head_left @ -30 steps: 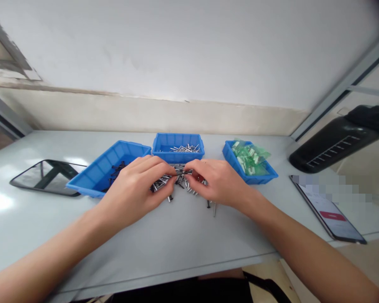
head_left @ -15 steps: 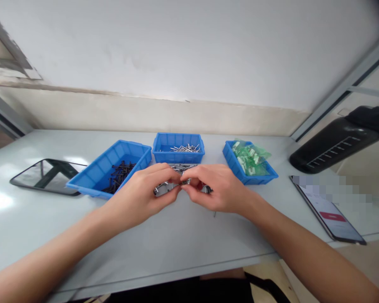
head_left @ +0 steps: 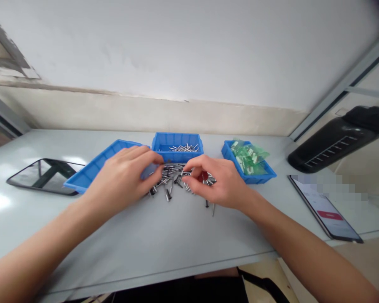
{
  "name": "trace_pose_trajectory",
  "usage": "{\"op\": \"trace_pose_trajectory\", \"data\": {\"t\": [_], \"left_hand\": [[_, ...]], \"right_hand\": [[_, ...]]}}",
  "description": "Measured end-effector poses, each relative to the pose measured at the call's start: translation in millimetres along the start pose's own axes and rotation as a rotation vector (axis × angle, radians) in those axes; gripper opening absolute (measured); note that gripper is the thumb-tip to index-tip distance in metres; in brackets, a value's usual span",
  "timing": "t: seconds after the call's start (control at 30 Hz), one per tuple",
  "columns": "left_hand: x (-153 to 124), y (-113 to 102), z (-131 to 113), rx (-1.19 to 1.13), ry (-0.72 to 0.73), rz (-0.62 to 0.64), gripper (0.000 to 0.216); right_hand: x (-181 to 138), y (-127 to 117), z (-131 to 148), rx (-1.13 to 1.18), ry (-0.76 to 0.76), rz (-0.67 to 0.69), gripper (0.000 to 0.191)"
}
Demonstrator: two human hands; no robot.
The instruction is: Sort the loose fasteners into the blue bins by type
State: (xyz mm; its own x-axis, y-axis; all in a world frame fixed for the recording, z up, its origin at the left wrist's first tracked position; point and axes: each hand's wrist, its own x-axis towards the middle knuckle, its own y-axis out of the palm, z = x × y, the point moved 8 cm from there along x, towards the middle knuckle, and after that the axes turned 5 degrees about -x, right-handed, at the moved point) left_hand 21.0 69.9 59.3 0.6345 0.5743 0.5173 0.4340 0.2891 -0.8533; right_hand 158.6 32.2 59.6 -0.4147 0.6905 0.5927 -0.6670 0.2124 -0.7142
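A heap of loose silver and dark nails [head_left: 172, 179] lies on the pale table [head_left: 164, 235] in front of three blue bins. My left hand [head_left: 123, 179] hovers over the near end of the left blue bin [head_left: 88, 174], its fingers curled together with the tips pointing at the heap. What they hold is hidden. My right hand [head_left: 219, 183] rests at the right side of the heap, thumb and fingers pinched down among the nails. A few stray nails [head_left: 210, 206] lie just in front of it.
The middle blue bin [head_left: 177, 145] holds silver nails. The right blue bin [head_left: 255, 172] holds green packets. A dark phone [head_left: 41, 176] lies at the left and a lit phone [head_left: 325, 208] at the right. A black device [head_left: 334, 143] sits at the far right.
My hands, which met in a pinch above the heap, have parted. The left hand moved left over the left bin. The right hand dropped back onto the nails.
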Motion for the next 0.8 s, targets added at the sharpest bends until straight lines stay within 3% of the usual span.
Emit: {"op": "trace_pose_trajectory", "data": {"t": [0.07,0.17,0.37,0.53,0.67,0.73,0.8], "left_hand": [[2,-4,10,0.198,-0.016,0.003,0.016],[1,-1,30,0.417,-0.087,0.125,0.021],[-4,0,55,0.491,-0.21,0.214,0.021],[-1,-3,34,0.467,-0.131,0.12,0.023],[-2,10,-3,0.333,0.15,0.149,0.023],[-3,10,-6,0.357,0.159,0.147,0.022],[-1,3,4,0.403,0.075,0.143,0.022]], "right_hand": [[1,1,-1,-0.019,0.007,0.008,0.009],[2,6,-5,-0.082,0.022,0.052,0.012],[1,21,-19,-0.307,0.086,0.201,0.016],[-1,29,-25,-0.383,0.116,0.312,0.012],[-2,32,-25,-0.378,0.103,0.345,0.014],[-2,33,-25,-0.369,0.101,0.351,0.015],[-2,33,-25,-0.369,0.098,0.346,0.015]]}}
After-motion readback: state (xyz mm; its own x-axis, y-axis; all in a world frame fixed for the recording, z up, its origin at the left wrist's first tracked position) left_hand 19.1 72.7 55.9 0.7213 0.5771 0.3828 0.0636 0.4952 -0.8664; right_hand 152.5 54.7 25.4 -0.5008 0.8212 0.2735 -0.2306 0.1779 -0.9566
